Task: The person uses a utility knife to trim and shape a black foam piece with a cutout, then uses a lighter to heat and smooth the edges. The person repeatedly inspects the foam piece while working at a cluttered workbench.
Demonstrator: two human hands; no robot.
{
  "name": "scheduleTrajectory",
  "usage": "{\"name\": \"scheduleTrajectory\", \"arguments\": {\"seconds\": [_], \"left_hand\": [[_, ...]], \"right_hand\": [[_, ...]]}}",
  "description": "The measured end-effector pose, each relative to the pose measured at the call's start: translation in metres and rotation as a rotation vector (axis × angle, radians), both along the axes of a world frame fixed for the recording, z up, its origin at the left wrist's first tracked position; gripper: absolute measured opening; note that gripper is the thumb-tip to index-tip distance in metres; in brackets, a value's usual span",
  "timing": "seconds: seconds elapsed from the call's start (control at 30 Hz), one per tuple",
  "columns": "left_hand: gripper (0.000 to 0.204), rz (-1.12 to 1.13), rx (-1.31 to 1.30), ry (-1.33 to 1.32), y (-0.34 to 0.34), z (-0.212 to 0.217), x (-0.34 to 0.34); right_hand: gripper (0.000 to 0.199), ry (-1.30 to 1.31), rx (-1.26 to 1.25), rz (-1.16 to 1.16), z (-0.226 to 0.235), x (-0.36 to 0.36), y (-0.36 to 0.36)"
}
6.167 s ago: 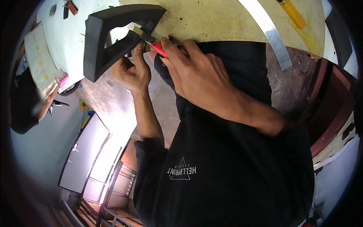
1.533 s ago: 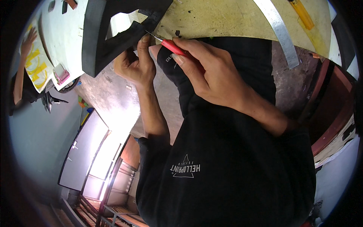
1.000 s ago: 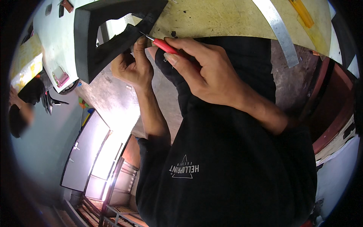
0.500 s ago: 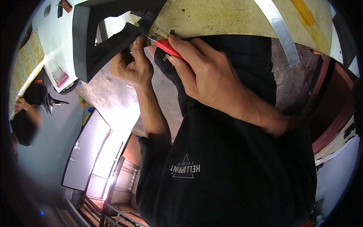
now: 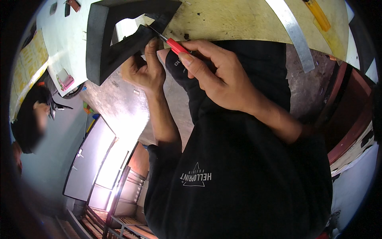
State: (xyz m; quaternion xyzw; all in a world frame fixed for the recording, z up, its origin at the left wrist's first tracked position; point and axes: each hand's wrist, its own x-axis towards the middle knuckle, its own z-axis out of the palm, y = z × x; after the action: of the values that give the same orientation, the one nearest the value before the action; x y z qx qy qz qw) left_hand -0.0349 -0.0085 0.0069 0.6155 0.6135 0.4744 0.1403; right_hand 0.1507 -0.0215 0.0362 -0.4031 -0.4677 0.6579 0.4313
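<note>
**Knife tip at the corner of a black foam frame**

Nearest the camera, the right hand (image 5: 223, 77) was closed round a red-handled craft knife (image 5: 175, 45), pinching it like a pen with the thin blade aimed up and left. Just beyond, the left hand (image 5: 145, 69) gripped the lower bar of a thick black foam frame (image 5: 104, 47), thumb pressed against its edge right beside the blade tip. The frame lay partly on the yellowed workbench (image 5: 238, 20) and partly overhung its near edge.

The foam looked light and soft, likely to dent or tear under a hard squeeze, so a broad hold on the bar close to the cut seemed safest. The blade looked thin and apt to bend or snap if twisted.

Farther off, a steel ruler (image 5: 292, 32) lay slantwise across the bench, with a yellow-orange strip (image 5: 318, 14) past it. A white board (image 5: 63, 36) sat under the frame's left side. Nothing blocked the knife, though the left thumb stood close to its path.
</note>
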Motion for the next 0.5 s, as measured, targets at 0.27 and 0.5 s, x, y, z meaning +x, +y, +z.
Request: {"name": "scheduleTrajectory", "arguments": {"seconds": [0.27,0.5], "left_hand": [[0.022,-0.008,0.0,0.015,0.0,0.001,0.0],[0.024,-0.017,-0.001,-0.003,0.001,0.001,-0.001]], "right_hand": [[0.025,0.089,-0.265,0.067,0.004,0.01,0.011],[0.026,-0.002,-0.208,-0.033,0.002,0.013,0.007]]}}
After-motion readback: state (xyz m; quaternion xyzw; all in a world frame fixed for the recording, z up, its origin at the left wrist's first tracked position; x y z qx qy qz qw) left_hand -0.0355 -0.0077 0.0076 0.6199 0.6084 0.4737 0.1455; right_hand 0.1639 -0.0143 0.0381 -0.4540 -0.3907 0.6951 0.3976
